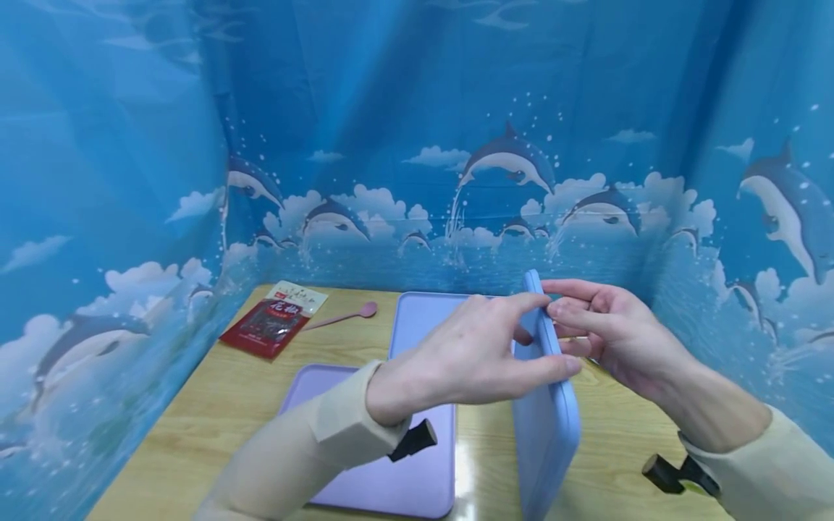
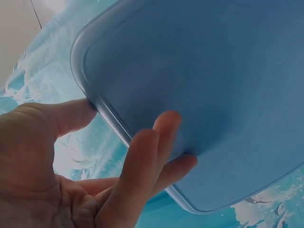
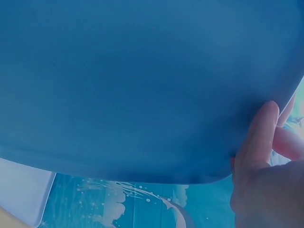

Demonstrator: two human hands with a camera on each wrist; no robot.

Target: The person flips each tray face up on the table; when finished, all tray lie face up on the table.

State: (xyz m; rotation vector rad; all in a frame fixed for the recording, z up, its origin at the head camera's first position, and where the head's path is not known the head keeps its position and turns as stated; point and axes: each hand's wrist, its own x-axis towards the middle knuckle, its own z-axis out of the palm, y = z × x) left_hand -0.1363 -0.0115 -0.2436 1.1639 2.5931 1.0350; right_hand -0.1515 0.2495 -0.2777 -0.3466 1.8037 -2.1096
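Note:
A light blue tray [image 1: 554, 427] stands on edge above the right part of the table. A line along its rim looks like two trays stacked together, though I cannot tell for certain. My left hand [image 1: 462, 354] grips its upper edge, fingers on the left face and thumb across the rim. In the left wrist view those fingers [image 2: 142, 161] lie against the tray's flat face [image 2: 213, 95]. From the other side my right hand [image 1: 612, 325] holds the tray near its far corner. The right wrist view shows the right fingers [image 3: 261, 137] at that corner.
A lavender tray [image 1: 391, 470] lies on the wooden table [image 1: 189, 420], with a periwinkle tray [image 1: 423, 311] behind it. A red spice packet [image 1: 270, 322] and a pink spoon [image 1: 368, 310] lie at the back left. Dolphin-print curtains [image 1: 365, 145] enclose the table.

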